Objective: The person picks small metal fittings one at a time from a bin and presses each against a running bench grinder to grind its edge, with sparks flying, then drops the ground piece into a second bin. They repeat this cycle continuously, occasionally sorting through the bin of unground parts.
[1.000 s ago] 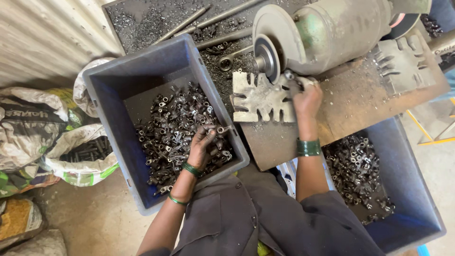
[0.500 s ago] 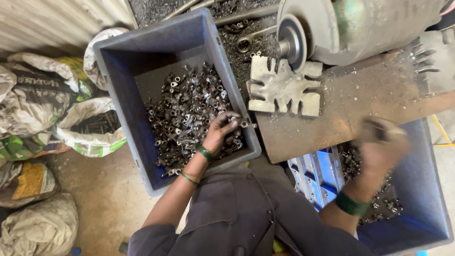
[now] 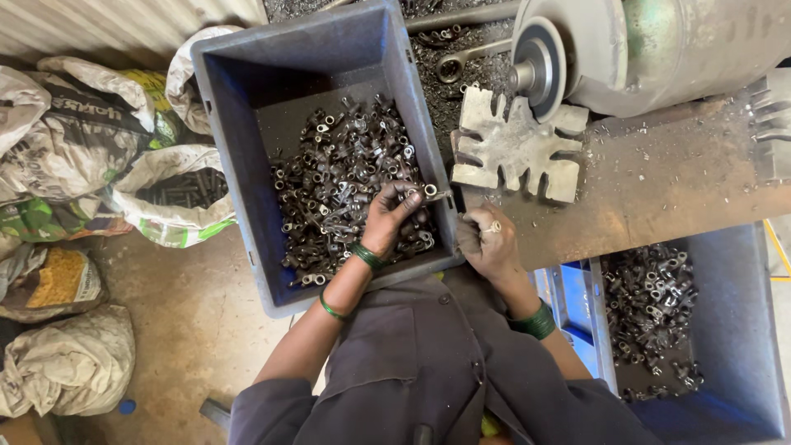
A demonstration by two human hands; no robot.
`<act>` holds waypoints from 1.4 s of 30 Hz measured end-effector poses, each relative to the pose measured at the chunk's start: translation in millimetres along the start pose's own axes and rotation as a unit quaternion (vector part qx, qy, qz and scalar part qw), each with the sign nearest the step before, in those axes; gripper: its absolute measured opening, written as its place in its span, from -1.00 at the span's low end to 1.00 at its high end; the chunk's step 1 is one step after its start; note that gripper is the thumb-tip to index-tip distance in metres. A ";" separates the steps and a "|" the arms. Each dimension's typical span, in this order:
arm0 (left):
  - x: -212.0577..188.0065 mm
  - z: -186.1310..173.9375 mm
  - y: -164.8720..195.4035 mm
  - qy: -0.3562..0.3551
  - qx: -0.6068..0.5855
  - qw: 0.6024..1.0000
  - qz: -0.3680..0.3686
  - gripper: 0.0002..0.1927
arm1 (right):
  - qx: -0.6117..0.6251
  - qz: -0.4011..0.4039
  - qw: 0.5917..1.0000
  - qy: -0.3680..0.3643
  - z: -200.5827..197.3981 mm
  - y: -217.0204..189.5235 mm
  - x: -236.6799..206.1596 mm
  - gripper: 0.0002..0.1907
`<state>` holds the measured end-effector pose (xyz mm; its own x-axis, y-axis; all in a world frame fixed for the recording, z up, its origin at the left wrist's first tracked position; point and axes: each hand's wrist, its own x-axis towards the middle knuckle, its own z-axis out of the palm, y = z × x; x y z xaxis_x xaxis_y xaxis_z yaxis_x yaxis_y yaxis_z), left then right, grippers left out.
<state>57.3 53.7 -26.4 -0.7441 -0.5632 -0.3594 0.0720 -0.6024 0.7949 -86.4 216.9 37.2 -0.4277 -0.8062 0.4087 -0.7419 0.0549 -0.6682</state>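
Over the blue bin (image 3: 239, 165), left hand (image 3: 387, 218) fingers pinch a metal fitting (image 3: 432, 193) (right hand (image 3: 490, 247) curled)

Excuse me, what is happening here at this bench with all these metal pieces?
A person in dark grey clothing sorts small dark metal fittings. The left hand reaches into the blue plastic crate full of them and holds one piece. The right hand rests at the edge of the rusty metal bench, below the notched steel plate and the bench grinder wheel. A second blue crate holds more fittings.
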 end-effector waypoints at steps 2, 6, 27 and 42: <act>-2.6 -0.6 -3.0 -0.005 0.002 1.000 0.005 -0.80 | -0.004 -0.003 1.000 0.020 0.4 -0.8 0.1 -0.76; -6.4 -6.0 -13.4 -0.040 0.037 0.994 0.097 -0.82 | -0.005 -0.041 0.997 0.069 -5.3 -14.8 9.5 -0.72; -75.5 35.7 132.1 -0.169 0.402 0.869 0.235 -0.51 | -0.137 0.272 0.950 -0.069 -94.6 53.5 53.6 -0.64; -142.2 94.8 154.1 -0.589 0.173 0.729 0.303 -0.86 | -0.036 0.266 0.963 0.016 -90.2 77.4 46.7 -0.64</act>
<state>111.2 94.6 193.6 -0.7137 0.3328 0.6164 0.6049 -0.1508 0.7819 -210.4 236.6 60.7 -0.7724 -0.6339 0.0397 -0.4462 0.4972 -0.7441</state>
